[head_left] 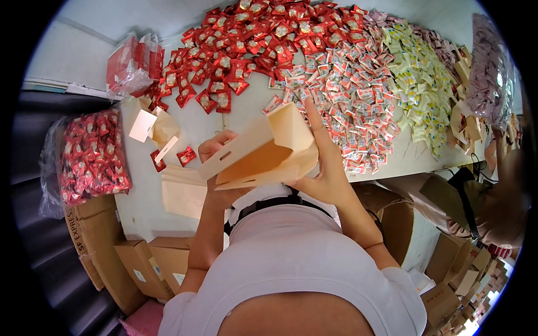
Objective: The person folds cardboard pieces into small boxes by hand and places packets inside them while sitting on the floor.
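A cream paper box (pixel 286 126), its top open and a slot in its side panel, is held up in front of my body between both hands. My left hand (pixel 219 150) grips its left end, partly hidden behind the panel. My right hand (pixel 325 162) holds the right end, thumb underneath and index finger stretched along the side. Beyond the box lies a heap of small red-and-white packets (pixel 353 101). To the left, two red wrapped pieces (pixel 186 156) rest on the table near a flat cream box (pixel 184 190).
Red wrapped pieces (pixel 246 42) are piled at the back, yellow-green packets (pixel 417 78) at the right. An opened cream box (pixel 162 129) stands left, near a clear bag of red pieces (pixel 92 157). Cardboard cartons (pixel 143 266) sit below the table. Another person's arm (pixel 493 159) shows far right.
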`<action>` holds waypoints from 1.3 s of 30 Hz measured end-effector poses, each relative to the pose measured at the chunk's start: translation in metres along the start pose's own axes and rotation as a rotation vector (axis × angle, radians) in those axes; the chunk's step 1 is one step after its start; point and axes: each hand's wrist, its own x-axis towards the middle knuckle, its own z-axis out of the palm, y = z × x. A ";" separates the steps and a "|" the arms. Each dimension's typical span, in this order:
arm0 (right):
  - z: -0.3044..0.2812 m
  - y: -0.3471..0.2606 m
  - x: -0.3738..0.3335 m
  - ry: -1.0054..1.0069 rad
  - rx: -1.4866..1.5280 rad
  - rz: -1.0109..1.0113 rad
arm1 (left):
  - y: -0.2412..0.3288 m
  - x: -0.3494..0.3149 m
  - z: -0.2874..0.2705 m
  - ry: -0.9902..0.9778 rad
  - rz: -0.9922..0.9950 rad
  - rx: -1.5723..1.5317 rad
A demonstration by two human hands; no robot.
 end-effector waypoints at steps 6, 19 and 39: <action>0.000 0.013 -0.002 0.045 -0.015 -0.033 | 0.002 0.004 0.009 -0.004 0.076 0.131; 0.011 0.024 -0.003 0.241 0.113 -0.047 | -0.009 -0.011 0.017 -0.006 -0.242 -0.072; -0.005 0.022 -0.008 -0.019 -0.127 -0.140 | 0.049 0.068 0.033 -0.401 0.219 0.551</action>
